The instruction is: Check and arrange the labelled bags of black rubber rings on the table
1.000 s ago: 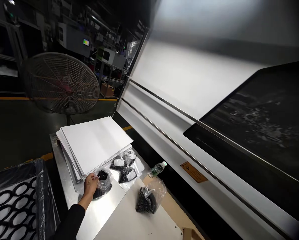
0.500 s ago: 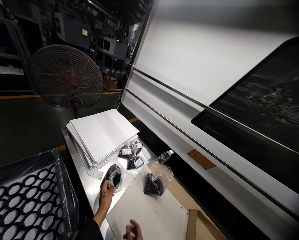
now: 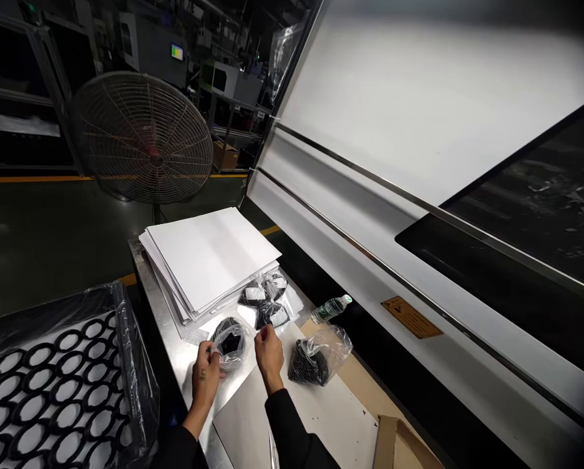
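Note:
My left hand (image 3: 206, 372) is closed on the near rim of a clear plastic bag (image 3: 241, 352) with small black pieces inside. The bag's mouth gapes upward. To its right, my right hand (image 3: 269, 355) is raised with its fingers pinched together; whether anything is between them cannot be made out. A second clear bag of black pieces (image 3: 308, 365) stands on the pale board (image 3: 252, 417), right of that hand. Behind my hands lie several small labelled bags (image 3: 273, 315) of black parts.
A stack of white sheets (image 3: 213, 257) covers the table's far end. A water bottle (image 3: 331, 309) lies near the right edge, with a cardboard tray (image 3: 387, 443) at front right. Lower left is a plastic-lined bin (image 3: 140, 384) of black rings. A large fan (image 3: 155, 159) stands beyond.
My right hand has come up from the bottom of the view to beside the bag, its fingers now pinched. My left hand stays at the bag's rim. The view has shifted slightly.

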{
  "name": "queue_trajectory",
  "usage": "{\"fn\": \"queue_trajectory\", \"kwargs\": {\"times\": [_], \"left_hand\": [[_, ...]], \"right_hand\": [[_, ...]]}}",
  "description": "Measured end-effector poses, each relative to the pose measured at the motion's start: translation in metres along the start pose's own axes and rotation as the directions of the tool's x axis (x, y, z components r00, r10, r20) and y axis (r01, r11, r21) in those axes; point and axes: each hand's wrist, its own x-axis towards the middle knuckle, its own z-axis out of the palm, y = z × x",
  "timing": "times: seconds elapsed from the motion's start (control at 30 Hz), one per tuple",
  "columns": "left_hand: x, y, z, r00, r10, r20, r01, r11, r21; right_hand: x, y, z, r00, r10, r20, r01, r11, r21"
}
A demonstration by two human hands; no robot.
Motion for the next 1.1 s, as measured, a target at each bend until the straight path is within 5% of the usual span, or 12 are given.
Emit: {"fn": "queue_trajectory", "kwargs": {"times": [0.2,0.37,0.63,0.73,0.9,1.1], "left_hand": [[0.02,0.009,0.004,0.997,-0.016,0.074,0.019,0.999,-0.043],[0.037,0.028,0.006,0.998,0.023,0.066,-0.017,0.996,-0.084],[0.081,0.065,-0.019,0.997,-0.023,0.07,0.034,0.987,-0.158],[0.1,0.066,-0.032,0.997,-0.063,0.049,0.069,0.988,-0.137],[0.106,0.059,-0.046,0.991,-0.084,0.105,0.093,0.992,-0.081],[0.088,0.051,-0.055,0.991,-0.049,0.123,0.051,0.999,-0.018]], "right_hand": [[0.022,-0.023,0.016,0.992,-0.067,0.11,0.076,0.994,-0.073],[0.054,-0.049,0.008,0.984,-0.159,0.077,0.164,0.984,-0.064],[0.121,-0.127,0.011,0.965,-0.229,0.124,0.211,0.968,0.139],[0.132,-0.137,0.017,0.963,-0.242,0.12,0.202,0.939,0.277],[0.097,-0.091,0.012,0.991,-0.116,-0.062,0.131,0.893,0.43],[-0.024,0.014,0.015,0.974,0.202,-0.106,-0.132,0.878,0.46]]}}
